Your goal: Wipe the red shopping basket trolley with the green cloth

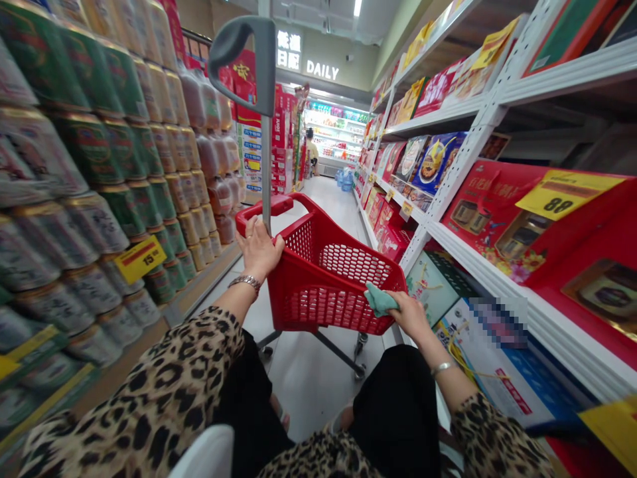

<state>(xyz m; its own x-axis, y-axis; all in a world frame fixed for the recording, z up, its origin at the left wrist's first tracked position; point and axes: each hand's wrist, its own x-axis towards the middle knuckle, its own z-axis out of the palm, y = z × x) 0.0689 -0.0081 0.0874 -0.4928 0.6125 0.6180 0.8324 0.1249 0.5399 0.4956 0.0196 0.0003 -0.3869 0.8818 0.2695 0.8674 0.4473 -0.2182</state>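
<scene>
A red plastic shopping basket cart (343, 279) with perforated sides stands before me on a wheeled frame. Its grey loop handle (266, 66) rises on a metal pole at the left. My left hand (259, 247) is closed over the red rim by the base of that pole, a watch on its wrist. At the basket's right end, my right hand (409, 315) grips a folded green cloth (381, 300), which rests against the outer side near the rim. The fingertips of the right hand are partly hidden by the cloth.
Stacked drink cans (114, 153) line the left side, with a yellow price tag (141, 259). White shelving (448, 179) with boxed goods runs close along the right. Down the aisle, a person (312, 151) is near a lit cooler (336, 129), and blue bottles (344, 178) stand on the floor.
</scene>
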